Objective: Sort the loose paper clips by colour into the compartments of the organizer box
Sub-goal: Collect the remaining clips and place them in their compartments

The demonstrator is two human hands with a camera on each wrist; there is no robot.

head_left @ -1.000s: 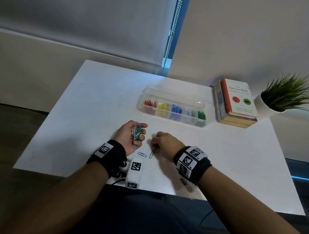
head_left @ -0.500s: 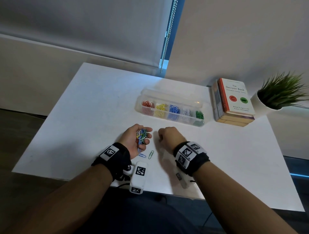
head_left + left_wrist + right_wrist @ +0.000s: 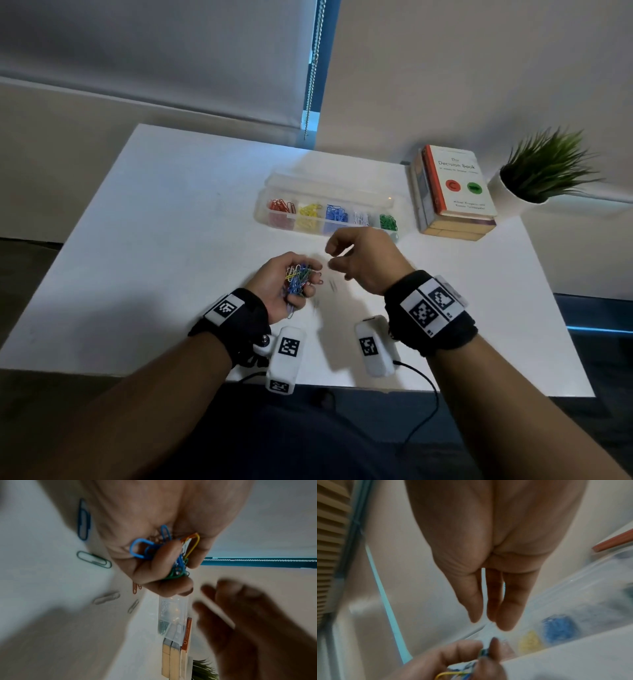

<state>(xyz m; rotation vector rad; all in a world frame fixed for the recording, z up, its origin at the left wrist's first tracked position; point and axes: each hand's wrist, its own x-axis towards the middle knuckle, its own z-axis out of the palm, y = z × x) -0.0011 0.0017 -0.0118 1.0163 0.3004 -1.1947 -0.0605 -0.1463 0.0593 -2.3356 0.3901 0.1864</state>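
On the white surface (image 3: 144,240), near its front edge, the left hand (image 3: 281,284) is lying palm up, its fingers (image 3: 154,566) curling round a mixed bunch of paper clips (image 3: 298,278) in blue, green, yellow and red; just beside it the right hand (image 3: 363,260) is hovering above the surface, blurred, its fingers (image 3: 506,601) hanging straight and close together in the wrist view and holding nothing that can be made out; a few loose clips are lying by the left hand, among them a blue clip (image 3: 83,520), a green clip (image 3: 94,559) and a pale clip (image 3: 106,598); farther back the clear organizer box (image 3: 329,185) is sitting open, its compartments holding, from left to right, red, yellow, blue, white and green clips; to its right a stack of books (image 3: 452,195) is lying just beside it, and a potted plant (image 3: 544,168) is standing beyond the books.
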